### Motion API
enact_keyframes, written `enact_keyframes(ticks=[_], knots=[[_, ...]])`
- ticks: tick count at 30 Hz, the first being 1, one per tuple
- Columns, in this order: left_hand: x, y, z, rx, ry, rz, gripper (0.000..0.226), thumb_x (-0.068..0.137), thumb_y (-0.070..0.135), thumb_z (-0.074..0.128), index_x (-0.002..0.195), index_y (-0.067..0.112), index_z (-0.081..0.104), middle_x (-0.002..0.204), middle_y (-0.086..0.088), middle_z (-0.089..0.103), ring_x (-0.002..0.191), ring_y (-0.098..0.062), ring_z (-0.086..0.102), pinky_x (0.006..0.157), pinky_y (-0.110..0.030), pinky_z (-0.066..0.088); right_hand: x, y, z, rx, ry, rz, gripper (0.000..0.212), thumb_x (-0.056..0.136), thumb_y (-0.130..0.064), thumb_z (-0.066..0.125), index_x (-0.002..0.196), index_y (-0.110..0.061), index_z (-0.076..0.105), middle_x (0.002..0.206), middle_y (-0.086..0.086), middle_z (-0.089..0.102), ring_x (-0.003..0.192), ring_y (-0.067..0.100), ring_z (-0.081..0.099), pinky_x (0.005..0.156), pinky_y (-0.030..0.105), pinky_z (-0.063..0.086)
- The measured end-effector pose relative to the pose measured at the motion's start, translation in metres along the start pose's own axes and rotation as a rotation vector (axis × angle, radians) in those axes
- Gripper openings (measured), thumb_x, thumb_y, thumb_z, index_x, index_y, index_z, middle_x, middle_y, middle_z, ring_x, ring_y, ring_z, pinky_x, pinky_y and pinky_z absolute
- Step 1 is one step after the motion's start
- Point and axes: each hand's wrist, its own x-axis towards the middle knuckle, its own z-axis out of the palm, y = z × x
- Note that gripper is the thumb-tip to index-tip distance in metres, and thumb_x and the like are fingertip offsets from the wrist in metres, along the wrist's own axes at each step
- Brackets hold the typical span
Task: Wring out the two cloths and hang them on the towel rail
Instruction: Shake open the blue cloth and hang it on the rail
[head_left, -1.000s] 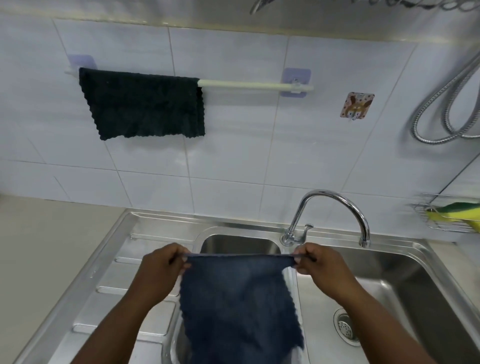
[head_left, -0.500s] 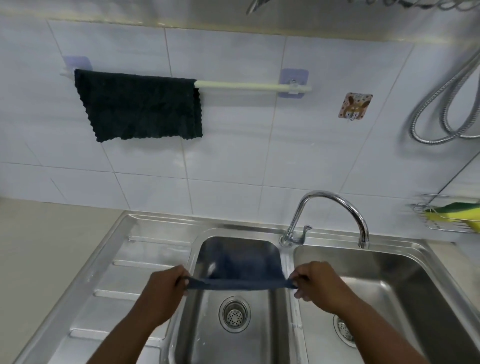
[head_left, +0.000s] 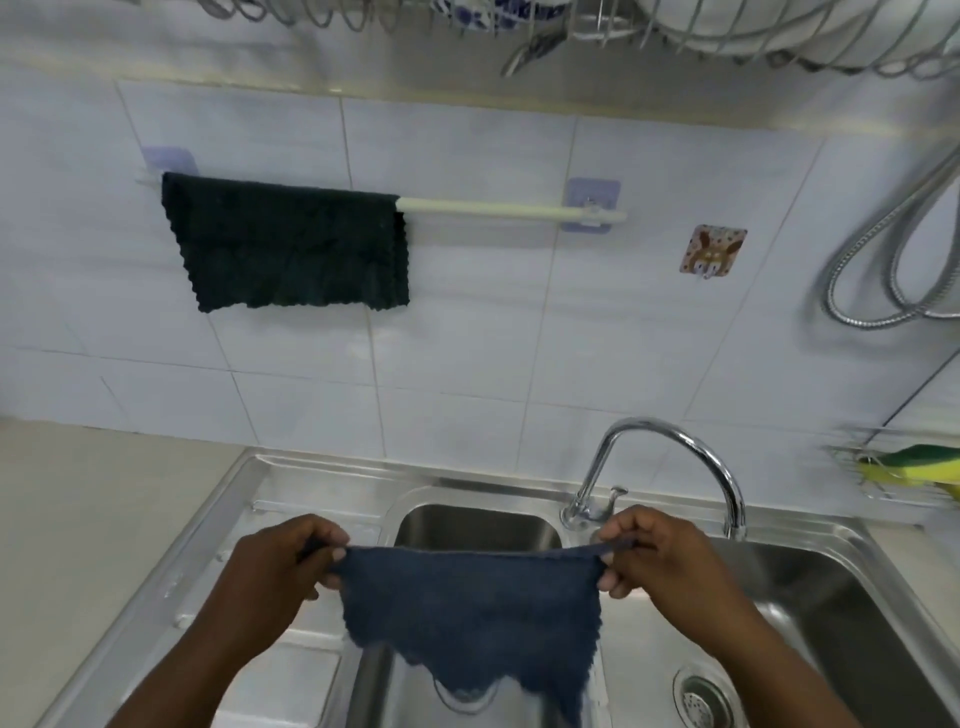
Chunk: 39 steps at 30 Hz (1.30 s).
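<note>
A dark blue cloth (head_left: 467, 608) hangs spread out over the sink, held by its two top corners. My left hand (head_left: 275, 566) pinches the left corner and my right hand (head_left: 654, 561) pinches the right corner, with the top edge pulled taut between them. On the tiled wall above, a white towel rail (head_left: 498, 210) runs between two lilac stick-on brackets. A black-green cloth (head_left: 285, 244) hangs over the rail's left half. The rail's right half is bare.
A steel double sink (head_left: 810, 587) with a drainboard (head_left: 208, 571) on the left lies below my hands. A curved chrome tap (head_left: 670, 447) rises behind the cloth. A wire basket with a yellow-green sponge (head_left: 909, 465) hangs at the right. A dish rack (head_left: 675, 31) hangs overhead.
The blue cloth flapped flat and level half a second ago and now hangs down again from my hands. The view has tilted upward, showing the dish rack.
</note>
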Motion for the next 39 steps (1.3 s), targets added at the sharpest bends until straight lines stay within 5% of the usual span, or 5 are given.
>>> enact_keyframes(ticks=[8,23,32,36,39], knots=[[0.049,0.073,-0.056,-0.071,0.115,0.153,0.022,0.088,0.004,0.064,0.078,0.02,0.074,0.078,0.003,0.075,0.074,-0.014,0.07,0.06,-0.018,0.056,0.039,-0.081,-0.025,-0.151,0.308,-0.309,0.02,0.084,-0.004,0.07,0.078,-0.022,0.073,0.082,0.0,0.07,0.059,0.013,0.068,0.051,0.013,0.05],[0.162,0.23,-0.126,-0.603,0.412,0.261,0.016,0.103,0.013,0.04,0.109,0.013,0.054,0.092,-0.013,0.074,0.08,-0.023,0.075,0.071,-0.036,0.062,0.135,-0.237,-0.031,0.5,0.42,-0.608,0.016,0.096,-0.001,0.052,0.091,-0.015,0.06,0.096,0.014,0.073,0.089,0.023,0.074,0.085,0.038,0.059],[0.225,0.227,-0.121,-0.485,0.456,0.422,0.014,0.095,0.006,0.051,0.092,0.019,0.055,0.093,-0.004,0.066,0.097,-0.027,0.068,0.085,-0.035,0.059,0.18,-0.235,-0.019,-0.14,0.534,-0.746,0.034,0.086,0.0,0.055,0.114,-0.018,0.059,0.101,-0.013,0.064,0.088,0.003,0.06,0.081,-0.001,0.041],[0.237,0.202,-0.1,-0.163,0.534,0.551,0.02,0.097,0.002,0.042,0.108,0.016,0.052,0.103,-0.005,0.062,0.093,-0.017,0.059,0.076,-0.012,0.049,0.2,-0.197,-0.012,-0.746,0.513,-0.928,0.036,0.086,-0.004,0.061,0.121,-0.011,0.059,0.114,0.003,0.063,0.114,0.016,0.05,0.106,0.028,0.026],[0.245,0.188,-0.093,0.049,0.53,0.66,0.021,0.098,0.004,0.042,0.116,0.013,0.05,0.099,-0.008,0.062,0.085,-0.018,0.057,0.067,-0.013,0.047,0.204,-0.196,-0.013,-0.64,0.522,-0.811,0.025,0.088,-0.025,0.064,0.111,-0.02,0.056,0.105,0.001,0.058,0.106,0.009,0.044,0.107,0.042,0.031]])
